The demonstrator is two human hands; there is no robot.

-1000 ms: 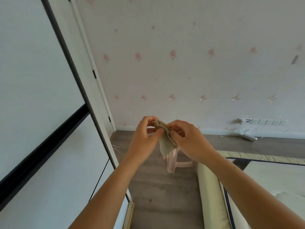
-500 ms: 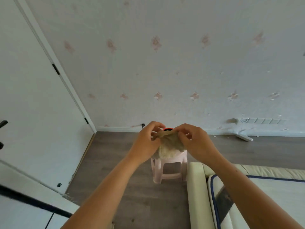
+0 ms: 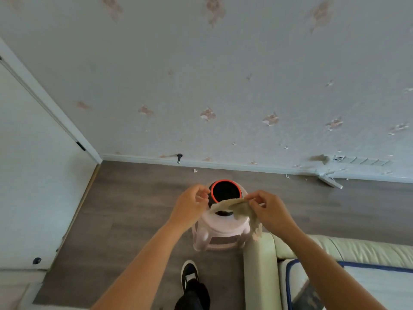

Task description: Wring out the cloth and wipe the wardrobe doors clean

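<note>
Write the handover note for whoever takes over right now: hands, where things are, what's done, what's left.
Hands: right hand pinches one end of the cloth; left hand appears to hold the other end.
Things: the cloth is stretched above the red-rimmed black container on the pink stool, beside the bed.
Done: cloth in hand, opened out.
Left: wring it if needed, then wipe the wardrobe doors; no wardrobe door clearly shows here.

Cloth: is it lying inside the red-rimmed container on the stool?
No, the cloth hangs stretched between the left hand and right hand in front of the container, not in it.
</note>
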